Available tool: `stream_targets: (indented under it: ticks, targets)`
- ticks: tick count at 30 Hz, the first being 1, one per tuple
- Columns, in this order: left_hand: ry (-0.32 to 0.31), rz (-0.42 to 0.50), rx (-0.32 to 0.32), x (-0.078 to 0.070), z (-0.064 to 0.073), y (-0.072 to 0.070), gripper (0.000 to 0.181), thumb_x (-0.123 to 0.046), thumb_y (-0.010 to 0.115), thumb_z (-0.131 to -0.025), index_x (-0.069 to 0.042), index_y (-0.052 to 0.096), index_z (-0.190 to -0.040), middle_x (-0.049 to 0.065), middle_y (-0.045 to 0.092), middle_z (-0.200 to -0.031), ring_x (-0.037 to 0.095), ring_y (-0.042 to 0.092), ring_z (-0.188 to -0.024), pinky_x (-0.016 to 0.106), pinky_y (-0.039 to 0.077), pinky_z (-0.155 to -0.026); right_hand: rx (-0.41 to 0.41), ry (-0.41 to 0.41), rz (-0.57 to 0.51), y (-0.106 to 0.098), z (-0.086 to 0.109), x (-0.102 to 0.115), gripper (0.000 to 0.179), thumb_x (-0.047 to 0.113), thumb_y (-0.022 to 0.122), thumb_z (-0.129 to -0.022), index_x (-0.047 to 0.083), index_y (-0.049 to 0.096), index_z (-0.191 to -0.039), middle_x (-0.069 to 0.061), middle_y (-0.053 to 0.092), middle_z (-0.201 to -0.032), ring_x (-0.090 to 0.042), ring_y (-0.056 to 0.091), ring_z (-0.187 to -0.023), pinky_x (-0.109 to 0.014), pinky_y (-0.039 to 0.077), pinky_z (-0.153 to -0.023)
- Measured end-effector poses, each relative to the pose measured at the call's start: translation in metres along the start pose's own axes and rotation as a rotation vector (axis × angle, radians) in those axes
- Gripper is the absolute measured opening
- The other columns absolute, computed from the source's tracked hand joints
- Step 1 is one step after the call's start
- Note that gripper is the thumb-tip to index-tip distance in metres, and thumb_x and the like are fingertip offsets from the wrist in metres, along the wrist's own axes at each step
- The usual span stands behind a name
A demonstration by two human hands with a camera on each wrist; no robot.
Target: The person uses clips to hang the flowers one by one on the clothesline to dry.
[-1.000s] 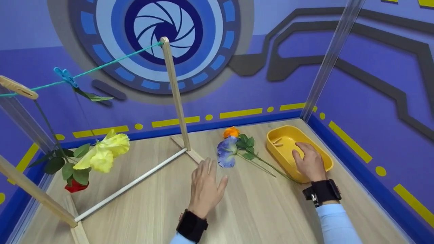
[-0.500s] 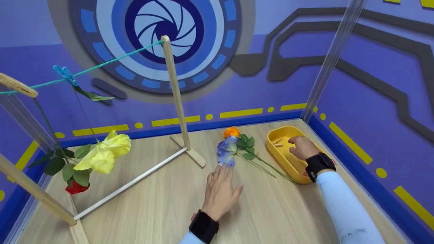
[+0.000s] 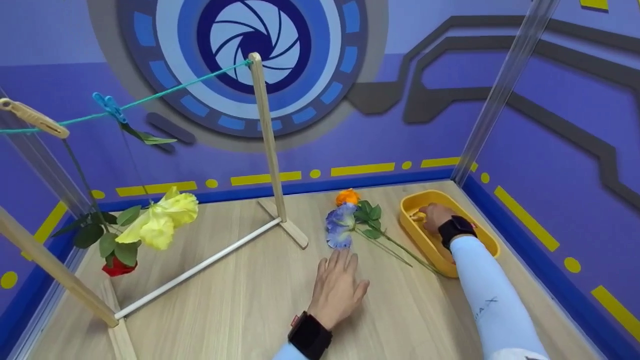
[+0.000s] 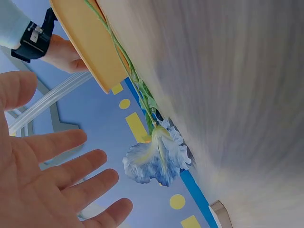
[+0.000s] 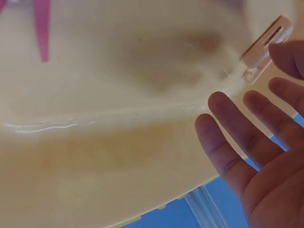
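Observation:
My right hand (image 3: 436, 218) is down inside the yellow basin (image 3: 434, 195), its fingertips at a light wooden clothespin (image 3: 418, 216). In the right wrist view the thumb touches or overlaps the end of the clothespin (image 5: 265, 42), while the other fingers (image 5: 228, 154) are fairly straight. Over the table, my left hand (image 3: 337, 290) holds nothing, fingers extended, just in front of a blue-purple artificial flower (image 3: 341, 225). An orange flower (image 3: 348, 196) lies behind that one, its leafy stem running toward the basin.
A wooden rack (image 3: 267, 135) with a green line (image 3: 182, 86) stands at left. Wooden (image 3: 37, 119) and blue (image 3: 109, 106) clothespins hold a hanging red flower (image 3: 119, 267) and yellow flower (image 3: 162, 220). A pink piece (image 5: 42, 28) lies in the basin. Printed walls enclose the table.
My right hand has moved forward and left inside the basin to the clothespin. The left hand has shifted right, toward the blue-purple flower. The view has turned slightly.

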State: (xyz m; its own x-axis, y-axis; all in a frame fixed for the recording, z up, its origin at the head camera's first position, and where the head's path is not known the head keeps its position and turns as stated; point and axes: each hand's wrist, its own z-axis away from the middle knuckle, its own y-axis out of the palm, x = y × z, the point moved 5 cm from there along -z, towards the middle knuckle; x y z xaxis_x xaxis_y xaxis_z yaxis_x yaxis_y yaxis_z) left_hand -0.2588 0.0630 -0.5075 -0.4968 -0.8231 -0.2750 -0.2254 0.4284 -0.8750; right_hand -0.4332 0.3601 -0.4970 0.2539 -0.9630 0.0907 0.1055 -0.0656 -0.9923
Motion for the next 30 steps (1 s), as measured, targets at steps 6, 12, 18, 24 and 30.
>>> stream_targets:
  ticks: [6, 12, 18, 24, 30]
  targets:
    - [0.030, -0.039, -0.001, -0.003, 0.002, 0.001, 0.055, -0.043, 0.068, -0.097, -0.006, 0.062, -0.138, 0.013, 0.058, -0.143, 0.033, 0.052, -0.137, 0.056, 0.042, -0.107, 0.049, -0.031, 0.026, -0.005, 0.009, 0.019, 0.017, 0.006, 0.063, -0.096, -0.007, 0.073, -0.098, -0.017, 0.070, -0.083, -0.031, 0.067, -0.076, -0.041, 0.056, -0.069]
    - [0.022, -0.020, 0.020, -0.002, 0.003, 0.002, 0.055, -0.043, 0.067, -0.098, -0.006, 0.062, -0.139, 0.013, 0.058, -0.144, 0.031, 0.051, -0.138, 0.056, 0.041, -0.109, -0.044, -0.076, 0.074, -0.008, 0.010, 0.019, 0.042, 0.016, 0.070, -0.095, 0.006, 0.052, -0.058, 0.000, 0.041, -0.058, -0.017, 0.045, -0.053, -0.032, 0.042, -0.054]
    - [0.024, -0.025, 0.031, 0.000, 0.003, 0.003, 0.055, -0.044, 0.066, -0.098, -0.006, 0.061, -0.139, 0.013, 0.057, -0.145, 0.031, 0.050, -0.139, 0.056, 0.041, -0.109, -0.063, -0.011, 0.134, -0.011, 0.008, 0.014, 0.043, 0.025, 0.070, -0.097, 0.002, 0.058, -0.063, -0.017, 0.055, -0.073, -0.032, 0.059, -0.064, -0.046, 0.054, -0.064]
    - [0.029, -0.018, 0.012, 0.001, 0.002, 0.000, 0.054, -0.041, 0.069, -0.097, -0.005, 0.062, -0.137, 0.013, 0.058, -0.143, 0.030, 0.051, -0.137, 0.054, 0.042, -0.107, -0.173, -0.030, 0.023, -0.018, 0.007, 0.005, 0.025, 0.007, 0.070, -0.087, 0.000, 0.060, -0.066, -0.015, 0.056, -0.066, -0.031, 0.057, -0.062, -0.045, 0.051, -0.061]
    - [0.051, -0.030, -0.028, 0.001, 0.002, -0.003, 0.052, -0.042, 0.070, -0.096, -0.006, 0.064, -0.134, 0.013, 0.060, -0.140, 0.031, 0.053, -0.135, 0.051, 0.044, -0.104, -0.270, -0.025, -0.172, -0.033, 0.029, 0.009, 0.016, 0.002, 0.065, -0.092, -0.005, 0.064, -0.078, -0.018, 0.059, -0.070, -0.030, 0.051, -0.061, -0.043, 0.044, -0.060]
